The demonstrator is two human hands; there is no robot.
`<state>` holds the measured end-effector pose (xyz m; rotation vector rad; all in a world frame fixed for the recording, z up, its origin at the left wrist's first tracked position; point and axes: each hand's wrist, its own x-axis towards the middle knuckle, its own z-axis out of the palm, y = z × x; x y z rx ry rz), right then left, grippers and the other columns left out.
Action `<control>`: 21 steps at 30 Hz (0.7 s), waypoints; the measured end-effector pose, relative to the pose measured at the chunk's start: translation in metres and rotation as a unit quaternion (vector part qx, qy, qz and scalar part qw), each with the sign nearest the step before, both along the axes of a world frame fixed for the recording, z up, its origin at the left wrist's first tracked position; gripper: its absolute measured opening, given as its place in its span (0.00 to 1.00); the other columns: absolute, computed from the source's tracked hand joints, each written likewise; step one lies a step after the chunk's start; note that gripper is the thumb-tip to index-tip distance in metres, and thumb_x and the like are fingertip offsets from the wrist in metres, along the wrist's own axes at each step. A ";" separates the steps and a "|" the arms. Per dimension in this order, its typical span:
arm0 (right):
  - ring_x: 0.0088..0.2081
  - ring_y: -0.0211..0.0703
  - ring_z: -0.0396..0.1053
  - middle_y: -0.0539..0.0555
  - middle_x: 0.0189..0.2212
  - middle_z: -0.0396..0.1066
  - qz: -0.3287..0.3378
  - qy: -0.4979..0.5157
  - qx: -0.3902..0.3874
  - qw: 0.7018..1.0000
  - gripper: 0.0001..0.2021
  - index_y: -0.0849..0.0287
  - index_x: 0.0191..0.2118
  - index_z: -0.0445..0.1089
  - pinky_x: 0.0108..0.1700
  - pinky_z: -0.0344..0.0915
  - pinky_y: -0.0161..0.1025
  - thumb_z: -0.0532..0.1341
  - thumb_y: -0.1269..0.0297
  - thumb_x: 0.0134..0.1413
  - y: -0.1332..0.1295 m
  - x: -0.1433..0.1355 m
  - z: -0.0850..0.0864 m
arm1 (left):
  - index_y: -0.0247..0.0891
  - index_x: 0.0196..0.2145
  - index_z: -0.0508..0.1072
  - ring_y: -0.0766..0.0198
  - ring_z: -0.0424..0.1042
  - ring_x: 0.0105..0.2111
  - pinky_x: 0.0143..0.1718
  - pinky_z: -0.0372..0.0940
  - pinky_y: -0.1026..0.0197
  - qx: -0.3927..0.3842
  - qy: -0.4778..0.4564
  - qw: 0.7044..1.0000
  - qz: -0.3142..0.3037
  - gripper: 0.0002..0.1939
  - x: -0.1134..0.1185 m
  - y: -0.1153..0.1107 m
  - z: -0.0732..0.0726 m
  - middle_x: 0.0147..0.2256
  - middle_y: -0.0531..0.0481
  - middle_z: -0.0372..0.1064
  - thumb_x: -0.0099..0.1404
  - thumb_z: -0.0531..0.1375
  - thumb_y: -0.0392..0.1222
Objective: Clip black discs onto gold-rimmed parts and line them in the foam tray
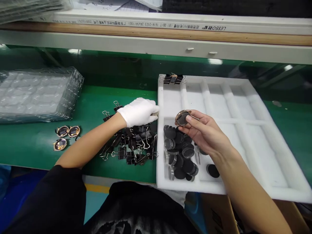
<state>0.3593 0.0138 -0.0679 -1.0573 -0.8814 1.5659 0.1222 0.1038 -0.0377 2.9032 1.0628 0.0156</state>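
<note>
My right hand [207, 131] is closed around a round gold-rimmed piece [180, 114] that looks like a watch case. The thumb presses a dark disc [182, 119] against its face. My left hand [140, 112], in a white glove, has its fingers pinched beside the left wall of the white foam tray [160, 156]; what they hold is mostly hidden. Below that hand lies a heap of black binder clips [131, 143]. Under the right hand, a pile of black-faced clear discs [180, 152] fills the tray's near left compartment.
Binder clips [173, 79] grip a small piece at the tray's far left corner. Several gold-rimmed round pieces [67, 131] lie on the green table [102, 94] at left. Stacked clear plastic trays [36, 94] stand behind them. A shelf edge [146, 42] runs across the back.
</note>
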 end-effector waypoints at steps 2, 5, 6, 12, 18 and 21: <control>0.41 0.41 0.78 0.54 0.46 0.81 0.015 -0.010 0.011 1.000 0.11 0.52 0.39 0.81 0.43 0.78 0.39 0.77 0.56 0.51 -0.002 -0.002 0.002 | 0.38 0.30 0.75 0.65 0.66 0.27 0.31 0.58 0.61 -0.026 -0.130 0.991 0.033 0.11 -0.002 -0.005 0.008 0.30 0.51 0.70 0.68 0.59 0.44; 0.44 0.45 0.78 0.56 0.54 0.78 0.045 -0.029 0.045 0.998 0.12 0.52 0.40 0.81 0.44 0.79 0.43 0.76 0.56 0.52 -0.007 -0.008 0.003 | 0.37 0.31 0.73 0.68 0.65 0.25 0.29 0.60 0.63 -0.097 -0.320 0.938 0.095 0.12 0.002 -0.024 0.023 0.26 0.54 0.69 0.69 0.60 0.47; 0.43 0.45 0.79 0.56 0.52 0.79 0.051 -0.031 0.058 0.997 0.12 0.52 0.40 0.81 0.44 0.79 0.45 0.76 0.56 0.52 -0.008 -0.010 0.003 | 0.37 0.32 0.73 0.68 0.66 0.25 0.29 0.61 0.63 -0.125 -0.363 0.918 0.101 0.12 0.005 -0.032 0.027 0.26 0.54 0.70 0.69 0.60 0.47; 0.36 0.44 0.80 0.51 0.39 0.81 0.029 -0.050 0.148 0.987 0.10 0.50 0.40 0.80 0.47 0.81 0.50 0.76 0.56 0.53 -0.011 -0.014 -0.001 | 0.37 0.27 0.74 0.70 0.65 0.23 0.25 0.58 0.64 -0.168 -0.335 0.926 0.048 0.15 0.013 -0.052 0.032 0.23 0.55 0.70 0.69 0.60 0.47; 0.37 0.46 0.81 0.51 0.37 0.81 -0.007 -0.096 0.184 0.978 0.12 0.50 0.38 0.81 0.48 0.81 0.50 0.78 0.56 0.49 -0.010 -0.012 -0.001 | 0.39 0.37 0.75 0.66 0.69 0.23 0.22 0.56 0.64 -0.131 -0.232 0.957 0.117 0.23 0.005 -0.036 0.035 0.24 0.55 0.72 0.60 0.66 0.64; 0.36 0.45 0.80 0.52 0.37 0.81 -0.003 -0.098 0.184 0.978 0.11 0.51 0.38 0.81 0.46 0.81 0.49 0.77 0.57 0.51 -0.010 -0.011 -0.002 | 0.40 0.29 0.73 0.68 0.64 0.21 0.21 0.53 0.64 -0.137 -0.199 0.967 0.080 0.22 0.005 -0.033 0.034 0.21 0.56 0.68 0.63 0.63 0.63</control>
